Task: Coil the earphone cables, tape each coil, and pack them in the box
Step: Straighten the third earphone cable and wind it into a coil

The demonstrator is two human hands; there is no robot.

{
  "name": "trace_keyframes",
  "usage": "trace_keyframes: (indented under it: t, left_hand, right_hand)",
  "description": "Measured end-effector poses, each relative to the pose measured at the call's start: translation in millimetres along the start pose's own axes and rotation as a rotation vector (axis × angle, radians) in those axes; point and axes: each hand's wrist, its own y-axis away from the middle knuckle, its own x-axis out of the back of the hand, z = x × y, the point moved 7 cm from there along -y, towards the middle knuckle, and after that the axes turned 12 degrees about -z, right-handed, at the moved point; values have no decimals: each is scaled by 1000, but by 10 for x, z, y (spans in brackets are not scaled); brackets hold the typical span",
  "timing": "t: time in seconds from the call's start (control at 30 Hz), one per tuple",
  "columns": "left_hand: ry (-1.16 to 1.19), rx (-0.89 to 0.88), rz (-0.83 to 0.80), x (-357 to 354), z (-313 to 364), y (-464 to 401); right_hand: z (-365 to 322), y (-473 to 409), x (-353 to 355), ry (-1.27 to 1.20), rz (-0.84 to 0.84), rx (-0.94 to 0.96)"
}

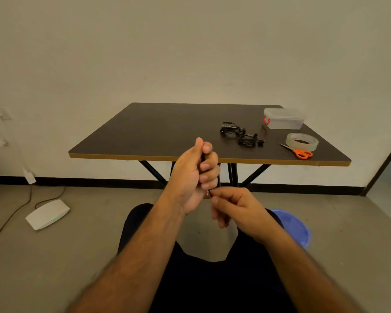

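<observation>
My left hand (195, 175) is raised in front of the table edge, fingers curled round a black earphone cable (219, 177) that is mostly hidden in the fist. Just below it my right hand (233, 206) pinches the cable's plug end between thumb and forefinger. Two black coiled earphones (229, 128) (248, 139) lie side by side on the dark table (158, 132). A clear plastic box (283, 118) with a red latch stands at the table's far right corner, lid on. A roll of clear tape (302, 141) lies in front of it.
Orange-handled scissors (299, 152) lie by the tape near the table's front edge. On the floor sit a white router (47, 213) with a cable to the left and a blue bin (296, 229) to the right. My dark-clothed legs fill the bottom.
</observation>
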Motion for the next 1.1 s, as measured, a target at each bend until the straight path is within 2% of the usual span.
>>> trace_keyframes:
  t: [0.17, 0.23, 0.3, 0.47, 0.67, 0.8, 0.9, 1.03, 1.1]
  left_hand:
    - [-206, -191, 257, 203, 246, 72]
    - [-273, -263, 330, 257, 335, 115]
    - [-352, -298, 385, 299, 371, 148]
    - [-597, -251, 375, 272, 267, 162]
    - [-748, 4, 218, 166, 9, 90]
    - [-671, 150, 6, -15, -178, 69]
    - [-516, 202, -66, -115, -260, 62]
    - [-191, 208, -118, -203, -290, 73]
    - [-104, 211, -141, -247, -273, 74]
  right_hand:
    - [70, 202, -108, 147, -218, -212]
    - [58, 283, -138, 293, -345, -315]
    - [-49, 336, -115, 424, -369, -332]
    - [-670, 340, 48, 640, -115, -75]
    - [-1023, 251, 319, 754, 92, 114]
    - [-1105, 190, 481, 774, 185, 204]
    - [-1159, 145, 563, 751, 224, 252]
    - [-1167, 3, 747, 486, 289, 272]
    - [-1082, -94, 789, 402, 282, 247]
